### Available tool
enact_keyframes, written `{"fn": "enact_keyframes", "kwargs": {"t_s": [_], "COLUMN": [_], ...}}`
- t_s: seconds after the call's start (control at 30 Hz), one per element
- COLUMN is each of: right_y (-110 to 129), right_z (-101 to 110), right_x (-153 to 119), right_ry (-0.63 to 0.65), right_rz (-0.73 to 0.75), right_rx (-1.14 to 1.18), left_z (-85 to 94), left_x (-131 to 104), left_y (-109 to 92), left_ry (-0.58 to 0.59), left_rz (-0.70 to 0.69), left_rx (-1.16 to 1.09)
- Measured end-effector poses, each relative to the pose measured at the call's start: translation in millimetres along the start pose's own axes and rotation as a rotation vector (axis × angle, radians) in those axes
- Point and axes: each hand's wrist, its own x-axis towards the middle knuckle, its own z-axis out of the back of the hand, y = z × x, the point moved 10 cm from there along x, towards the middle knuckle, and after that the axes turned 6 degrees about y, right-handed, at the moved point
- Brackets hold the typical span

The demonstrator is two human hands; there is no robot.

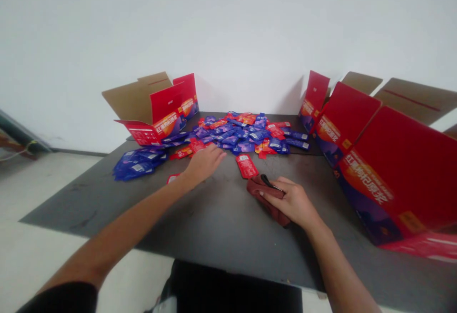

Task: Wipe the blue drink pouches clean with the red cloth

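Note:
My right hand [291,201] grips a folded brown cloth [269,201] with a black edge, just above the table's front middle. A red pouch [246,166] lies directly beyond the cloth. My left hand [205,163] is over the table at the near edge of a heap of blue and red pouches [243,132]; its fingers point right, and whether they hold anything is too blurred to tell. Partly hidden under my left forearm is another red pouch [173,178]. A separate pile of blue pouches [138,163] lies to the left.
Open red cartons [148,132] stand at the back left of the grey table [214,227]. Larger open red cartons [403,170] fill the right side. Behind the table is a white wall.

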Motion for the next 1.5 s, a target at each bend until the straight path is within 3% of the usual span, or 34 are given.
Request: {"fn": "enact_keyframes", "kwargs": {"t_s": [0.1,0.2,0.37,0.57,0.8,1.0,1.1,1.2,1.37,1.5], "right_y": [1,1,-3,-6,-4,-3,-1,-1,-7,-14], "right_z": [-6,-9,-12,-14,-16,-17,-16,-16,-14,-9], "right_x": [1,2,4,4,4,3,3,4,3,2], "right_ry": [0.051,0.075,0.078,0.090,0.124,0.128,0.124,0.121,0.101,0.073], "right_rz": [0.000,-0.010,-0.018,-0.040,-0.051,-0.031,-0.019,-0.023,-0.029,-0.041], "right_rx": [0.009,0.017,0.030,0.039,0.023,0.031,0.017,0.006,0.005,0.000], "left_z": [-20.0,-33.5,-43.4,-53.2,-71.2,-80.6,-73.9,-55.7,2.9,49.7], "left_x": [-12,-7,35,91,124,144,140,126,85,30], "left_y": [-29,-27,-18,-39,-83,-78,-71,-67,-63,-59], "left_ry": [0.046,0.043,0.006,0.026,0.108,0.210,0.183,0.098,-0.095,-0.166], "left_rz": [-0.057,-0.029,-0.008,-0.080,-0.166,-0.108,-0.050,0.006,0.113,0.178], "left_rx": [-0.022,-0.029,-0.039,-0.073,-0.073,-0.084,-0.098,-0.131,-0.217,-0.311]}}
